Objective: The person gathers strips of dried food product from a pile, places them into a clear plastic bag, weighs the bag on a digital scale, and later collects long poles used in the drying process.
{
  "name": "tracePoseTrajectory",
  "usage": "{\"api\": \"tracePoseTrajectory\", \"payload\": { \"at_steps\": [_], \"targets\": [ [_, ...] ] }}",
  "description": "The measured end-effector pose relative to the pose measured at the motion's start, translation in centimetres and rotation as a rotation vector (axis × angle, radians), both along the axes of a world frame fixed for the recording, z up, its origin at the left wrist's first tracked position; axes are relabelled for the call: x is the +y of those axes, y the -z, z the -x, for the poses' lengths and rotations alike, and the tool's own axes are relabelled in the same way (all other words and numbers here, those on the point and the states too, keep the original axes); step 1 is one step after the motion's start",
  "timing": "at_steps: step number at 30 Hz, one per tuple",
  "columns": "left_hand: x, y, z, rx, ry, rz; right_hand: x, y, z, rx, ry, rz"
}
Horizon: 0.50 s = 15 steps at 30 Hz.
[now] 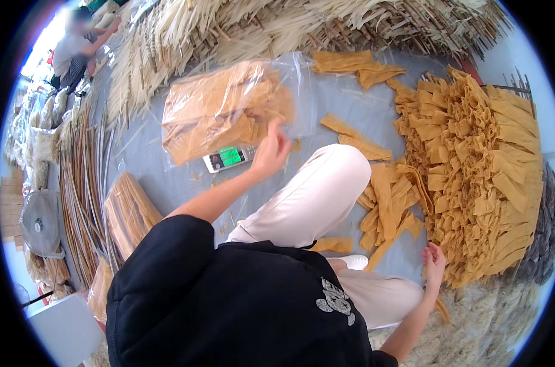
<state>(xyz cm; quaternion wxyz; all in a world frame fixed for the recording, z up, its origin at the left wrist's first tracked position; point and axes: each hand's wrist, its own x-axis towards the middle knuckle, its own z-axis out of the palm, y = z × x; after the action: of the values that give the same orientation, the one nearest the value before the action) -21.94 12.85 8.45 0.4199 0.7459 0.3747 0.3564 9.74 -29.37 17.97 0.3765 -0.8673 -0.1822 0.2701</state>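
Observation:
A clear plastic bag [228,104] full of ochre, wrinkled, dried-looking strips lies on a small digital scale [228,158] with a lit green display. My left hand [272,153] is at the bag's near right edge, thumb and fingers apart and loosely bent; whether it touches the plastic is hard to tell. To the right, my right hand [435,263] hangs beside the near edge of a big stacked heap of the same strips [473,171]. Its fingers are slightly curled and parted, with nothing visible in them. Loose strips [387,202] lie between my knee and the heap.
More loose strips [357,64] lie beyond the bag on the grey sheet [195,177]. Pale dried stalks [277,27] are piled along the back. At left are a filled long bag [130,208], thin rods [85,183] and a fan [40,223]. Another person [78,49] sits far left.

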Motion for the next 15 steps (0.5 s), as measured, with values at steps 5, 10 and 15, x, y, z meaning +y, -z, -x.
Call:
{"api": "tracePoseTrajectory", "payload": {
  "at_steps": [5, 10, 15],
  "targets": [
    [-6.1, 10.2, 8.9, 0.494, 0.268, 0.299, -0.4, 0.6, -0.5, -0.018, -0.079, 0.118],
    [-6.8, 11.9, 10.6, 0.622, 0.264, 0.46, 0.6, 0.0, 0.6, -0.012, -0.101, 0.137],
    [-5.4, 11.5, 8.4, 0.565, 0.233, 0.409, 1.3, -0.2, 0.8, 0.013, -0.122, 0.155]
  ]
}}
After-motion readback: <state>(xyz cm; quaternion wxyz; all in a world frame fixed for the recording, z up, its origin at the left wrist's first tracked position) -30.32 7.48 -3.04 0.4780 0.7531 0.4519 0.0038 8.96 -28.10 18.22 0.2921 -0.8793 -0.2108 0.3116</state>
